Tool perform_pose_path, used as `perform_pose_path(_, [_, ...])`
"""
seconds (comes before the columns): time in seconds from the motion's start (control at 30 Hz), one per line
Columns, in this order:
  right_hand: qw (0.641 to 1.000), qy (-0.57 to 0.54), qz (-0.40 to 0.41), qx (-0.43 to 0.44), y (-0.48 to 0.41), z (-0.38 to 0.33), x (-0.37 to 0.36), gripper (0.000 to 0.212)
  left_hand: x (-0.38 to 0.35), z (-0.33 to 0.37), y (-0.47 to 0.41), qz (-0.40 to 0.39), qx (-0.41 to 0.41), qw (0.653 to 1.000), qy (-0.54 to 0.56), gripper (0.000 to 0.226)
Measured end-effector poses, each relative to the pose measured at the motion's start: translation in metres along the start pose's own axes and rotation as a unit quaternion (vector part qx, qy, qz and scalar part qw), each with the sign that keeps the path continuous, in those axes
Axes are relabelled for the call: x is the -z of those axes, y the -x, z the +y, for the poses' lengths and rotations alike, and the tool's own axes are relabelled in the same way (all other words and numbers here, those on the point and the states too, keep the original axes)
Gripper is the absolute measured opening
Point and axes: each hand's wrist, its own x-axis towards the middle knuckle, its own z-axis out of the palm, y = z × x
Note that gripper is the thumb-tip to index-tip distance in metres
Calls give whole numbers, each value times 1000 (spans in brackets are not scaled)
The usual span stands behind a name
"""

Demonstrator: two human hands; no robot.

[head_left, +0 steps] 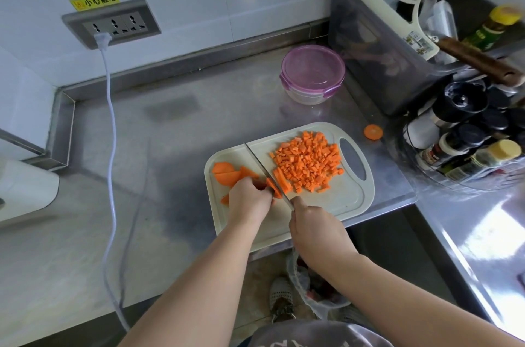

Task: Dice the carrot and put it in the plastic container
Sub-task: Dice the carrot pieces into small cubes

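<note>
A pale cutting board (335,204) lies at the steel counter's front edge. A heap of diced carrot (308,163) covers its right half, and flat carrot slices (227,173) lie at its left. My left hand (248,200) holds down a stack of carrot slices (273,189) with curled fingers. My right hand (314,229) grips the handle of a knife (262,167), whose blade runs diagonally across the board beside the held slices. Cut carrot sticks (282,180) lie just right of the blade. The round plastic container (312,74) with a purple lid on it stands behind the board.
A carrot end (373,131) lies on the counter right of the board. A grey bin (397,34) of utensils and a rack of spice bottles (468,142) stand at the right. A white cord (112,148) hangs from the wall socket (112,23). A bag-lined bin (315,290) sits below the counter.
</note>
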Motion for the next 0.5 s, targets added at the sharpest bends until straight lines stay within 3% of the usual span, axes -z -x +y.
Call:
perform_pose_path(0.3, [1000, 12, -9, -5, -2, 3, -2, 27, 1, 1, 1, -4, -3, 1000, -1, 7])
perform_pose_path(0.5, [999, 46, -22, -2, -5, 1, -2, 42, 1, 0, -2, -9, -3, 1000, -16, 12])
